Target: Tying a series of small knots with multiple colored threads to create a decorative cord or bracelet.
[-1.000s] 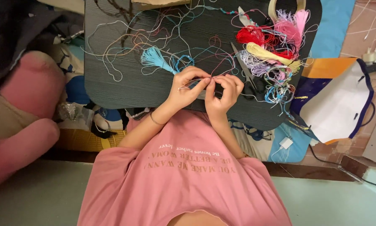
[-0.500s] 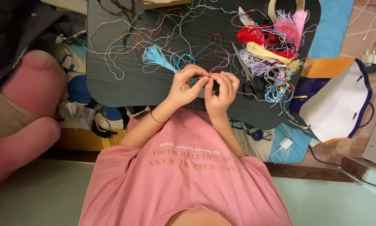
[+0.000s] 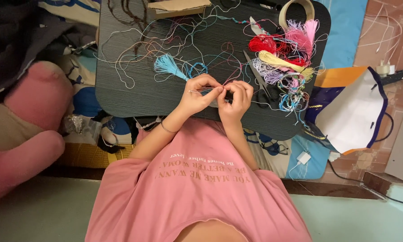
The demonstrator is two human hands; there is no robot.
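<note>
Left hand [image 3: 197, 96] and right hand [image 3: 235, 99] pinched shut on a thin thread [image 3: 210, 89] at the desk's [image 3: 134, 96] near edge, unmoved since earlier frames; knotting continues. Scissors [image 3: 260, 83] idle beside.

Support: a dark, fine-grained lap table [image 3: 134, 96] with rounded corners, seen from above.
Centre and left of the surface: loose threads [image 3: 134, 49] in pale blue, white, pink and red, strewn in tangled loops.
Tassel: a light blue tassel [image 3: 167, 65] lying among the loops, left of centre.
Right of the surface: a heap of thread skeins [image 3: 284, 51] in red, pink, cream, lilac and blue, reaching toward the right edge.
Scissors: dark-handled scissors [image 3: 257, 80] just beside the heap, blades pointing to the far edge.
Far edge: a piece of brown cardboard [image 3: 177, 6] and a beige tape roll [image 3: 295, 6], well apart.
</note>
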